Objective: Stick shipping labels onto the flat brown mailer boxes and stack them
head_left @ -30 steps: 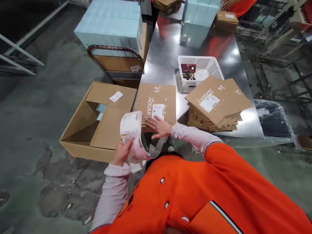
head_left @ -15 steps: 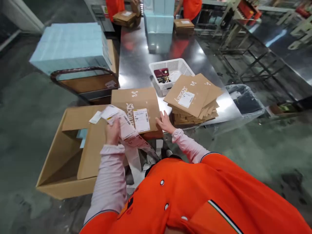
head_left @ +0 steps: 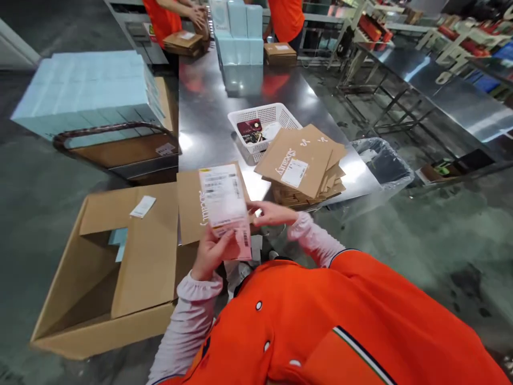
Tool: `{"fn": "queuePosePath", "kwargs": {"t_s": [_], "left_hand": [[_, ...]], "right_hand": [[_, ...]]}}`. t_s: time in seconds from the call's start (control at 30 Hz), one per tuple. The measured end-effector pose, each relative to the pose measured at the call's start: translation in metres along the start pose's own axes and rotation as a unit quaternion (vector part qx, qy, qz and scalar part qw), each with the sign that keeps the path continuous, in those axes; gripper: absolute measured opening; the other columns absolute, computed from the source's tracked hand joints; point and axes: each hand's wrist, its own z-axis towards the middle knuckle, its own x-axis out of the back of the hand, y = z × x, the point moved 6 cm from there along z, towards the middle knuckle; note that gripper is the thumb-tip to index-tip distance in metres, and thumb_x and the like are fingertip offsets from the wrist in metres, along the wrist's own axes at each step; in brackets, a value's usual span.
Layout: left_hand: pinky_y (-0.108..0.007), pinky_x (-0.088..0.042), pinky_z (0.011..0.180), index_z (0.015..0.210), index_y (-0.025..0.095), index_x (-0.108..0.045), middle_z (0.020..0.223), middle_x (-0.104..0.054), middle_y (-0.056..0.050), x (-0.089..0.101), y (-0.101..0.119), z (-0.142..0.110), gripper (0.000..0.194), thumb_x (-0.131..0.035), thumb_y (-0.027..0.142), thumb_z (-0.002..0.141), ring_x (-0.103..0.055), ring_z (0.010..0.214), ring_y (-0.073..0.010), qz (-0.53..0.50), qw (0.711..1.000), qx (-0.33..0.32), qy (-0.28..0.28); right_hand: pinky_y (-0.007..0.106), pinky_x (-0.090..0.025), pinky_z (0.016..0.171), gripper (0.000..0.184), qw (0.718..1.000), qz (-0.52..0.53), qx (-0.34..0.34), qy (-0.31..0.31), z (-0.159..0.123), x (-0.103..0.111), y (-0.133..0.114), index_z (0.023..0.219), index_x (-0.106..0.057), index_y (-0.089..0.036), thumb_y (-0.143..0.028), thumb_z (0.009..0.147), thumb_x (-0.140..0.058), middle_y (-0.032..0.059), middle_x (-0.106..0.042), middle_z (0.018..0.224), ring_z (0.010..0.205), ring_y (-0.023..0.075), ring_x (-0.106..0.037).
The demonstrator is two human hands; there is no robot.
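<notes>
Shiny steel bench (head_left: 204, 128): our left grip (head_left: 210, 254) clamps white-and-pink paper labels (head_left: 224, 198), best held flat; we can't tell if our right grip (head_left: 276, 214) pinches.

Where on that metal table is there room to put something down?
On the table, the widest bare patch lies between the white basket and the light blue boxes beyond; another runs left of the basket, down to the printed carton. The near end is crowded: left hand holding labels over that carton, right hand at its edge, cardboard stack by the basket.
</notes>
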Motion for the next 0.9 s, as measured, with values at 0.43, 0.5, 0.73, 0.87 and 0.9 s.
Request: {"fn": "queuePosePath", "kwargs": {"t_s": [0.43, 0.5, 0.73, 0.87, 0.9], "left_hand": [[-0.023, -0.041, 0.058, 0.069, 0.013, -0.066, 0.063, -0.063, -0.001, 0.030, -0.044, -0.006, 0.040, -0.078, 0.051, 0.065, -0.052, 0.058, -0.0113, -0.020, 0.985, 0.052, 0.162], [-0.022, -0.033, 0.050, 0.057, 0.015, -0.057, 0.052, -0.052, 0.003, 0.032, -0.055, -0.008, 0.045, -0.075, 0.055, 0.068, -0.042, 0.050, -0.0084, 0.002, 0.975, 0.044, 0.220], [-0.032, -0.052, 0.071, 0.089, 0.010, -0.072, 0.088, -0.074, -0.011, 0.032, -0.117, -0.003, 0.056, -0.088, 0.046, 0.050, -0.066, 0.077, -0.0219, -0.076, 0.970, 0.161, 0.168], [-0.042, -0.054, 0.084, 0.091, 0.011, -0.073, 0.095, -0.074, -0.015, 0.042, -0.158, -0.048, 0.057, -0.090, 0.043, 0.047, -0.069, 0.092, -0.0307, -0.080, 0.954, 0.233, 0.171], [-0.042, -0.054, 0.085, 0.091, 0.012, -0.073, 0.095, -0.075, -0.015, 0.043, -0.165, -0.065, 0.057, -0.090, 0.043, 0.047, -0.069, 0.093, -0.0310, -0.079, 0.950, 0.246, 0.175]], "right_hand": [[0.031, -0.053, 0.073, 0.034, 0.990, 0.127, 0.042, 0.051, 0.043, -0.057, -0.037, 0.088, -0.077, -0.015, -0.046, 0.075, -0.073, 0.0064, -0.074, 0.084, 0.077, 0.0200, -0.068], [0.031, -0.052, 0.070, 0.032, 0.993, 0.095, 0.038, 0.054, 0.049, -0.060, -0.034, 0.087, -0.078, -0.016, -0.045, 0.076, -0.073, 0.0055, -0.074, 0.082, 0.075, 0.0199, -0.068], [0.032, -0.048, 0.096, 0.020, 0.988, -0.064, -0.008, 0.141, 0.128, -0.067, 0.007, 0.085, -0.077, -0.016, -0.034, 0.081, -0.070, 0.0094, -0.065, 0.117, 0.106, 0.0192, -0.062], [0.041, -0.035, 0.110, 0.041, 0.961, -0.211, -0.072, 0.165, 0.186, -0.055, 0.025, 0.119, -0.069, -0.021, -0.041, 0.083, -0.069, 0.0103, -0.049, 0.141, 0.130, 0.0258, -0.045], [0.045, -0.032, 0.112, 0.058, 0.954, -0.240, -0.081, 0.162, 0.194, -0.055, 0.027, 0.132, -0.060, -0.020, -0.044, 0.081, -0.070, 0.0130, -0.043, 0.147, 0.135, 0.0289, -0.040]]}}
